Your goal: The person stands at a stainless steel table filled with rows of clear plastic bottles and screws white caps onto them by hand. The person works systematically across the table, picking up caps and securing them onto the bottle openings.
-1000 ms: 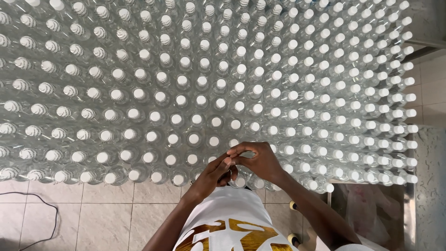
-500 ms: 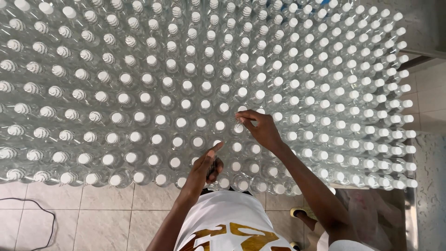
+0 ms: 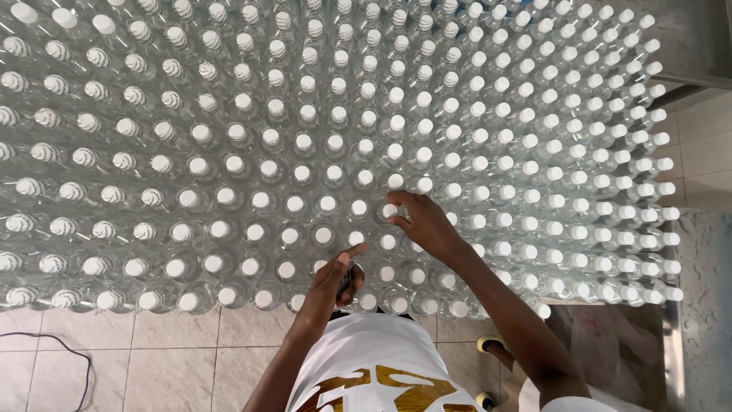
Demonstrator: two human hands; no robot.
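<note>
A dense field of clear plastic bottles with white caps [image 3: 328,145] fills the view from above. My right hand [image 3: 424,223] reaches into the near rows, its fingertips pinched on the white cap of one bottle [image 3: 390,210]. My left hand [image 3: 338,278] hovers lower, at the near edge of the bottles, fingers curled around a small dark object [image 3: 347,279] that I cannot make out, thumb pointing up to the right.
A tiled floor [image 3: 152,358] lies below the bottles, with a dark cable [image 3: 53,347] at the lower left. A metal edge and a speckled surface [image 3: 698,305] run down the right. My white shirt with gold print [image 3: 374,366] is at the bottom.
My hands were together at the near edge of the bottles. The right hand has moved up and away onto a bottle cap; the left hand stayed low near the front row.
</note>
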